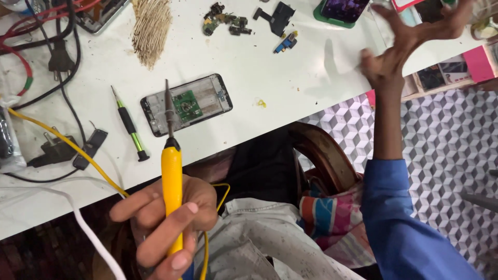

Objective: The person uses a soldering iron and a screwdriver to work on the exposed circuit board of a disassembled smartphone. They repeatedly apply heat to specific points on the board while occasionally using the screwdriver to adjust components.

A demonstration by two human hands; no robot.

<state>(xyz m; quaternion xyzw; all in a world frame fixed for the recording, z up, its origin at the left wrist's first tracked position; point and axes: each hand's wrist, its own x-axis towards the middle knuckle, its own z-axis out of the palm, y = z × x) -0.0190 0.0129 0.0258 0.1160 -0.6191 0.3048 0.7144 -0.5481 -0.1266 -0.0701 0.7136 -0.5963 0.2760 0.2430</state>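
The left hand [166, 228] is clamped on a yellow soldering iron [171, 171] — tip hovering over the opened phone [187, 103] on the desk [290, 83], back off, board bare, apparently untouched. The right hand [410, 41] reaches away, fingers spread, empty. Beside the iron lie a green screwdriver [129, 126] and cables — loose parts [225, 19] beyond.

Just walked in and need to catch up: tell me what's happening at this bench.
A person sits at a white workbench. The left hand grips a yellow soldering iron, its tip over an opened phone with a green circuit board showing. The right hand is raised with fingers spread toward the bench's far right corner, holding nothing visible. A green screwdriver, a small brush and loose phone parts lie nearby.
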